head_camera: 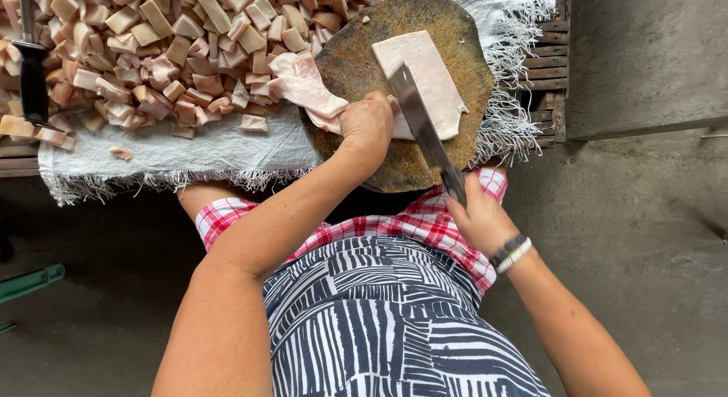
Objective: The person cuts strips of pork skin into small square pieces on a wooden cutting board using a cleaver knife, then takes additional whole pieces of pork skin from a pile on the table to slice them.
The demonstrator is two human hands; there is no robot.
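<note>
A: Report the position of each hand.

B: The left hand (367, 125) is curled, fingers pressed down on the pale flat slab of fatty meat (425, 78) at its near-left edge. The slab lies on the round, dark, worn wooden chopping block (364, 56). The right hand (479, 219) is closed around the handle of the broad steel cleaver (421, 128); the blade runs diagonally across the slab, just beside the left fingers.

A: What lies around the block?

B: A loose pinkish strip of meat (307, 90) hangs over the block's left rim, touching the left hand. Left of the block, a large heap of cut pale and pink meat cubes (167, 48) rests on a white fringed cloth (189, 150). A second knife with a black handle (32, 71) lies at the heap's far-left edge.

A: Any obstruction?

B: The left forearm covers part of the block's near rim. The cleaver hides a band of the slab.

A: Surface and surroundings?

B: The cloth covers a low slatted wooden pallet (547, 63). Below and to the right is a grey concrete floor (644, 215). A green bar (30, 282) shows at the left edge. A red-checked cloth (425, 222) and a black-and-white patterned garment (379, 313) cover the person's lap.
</note>
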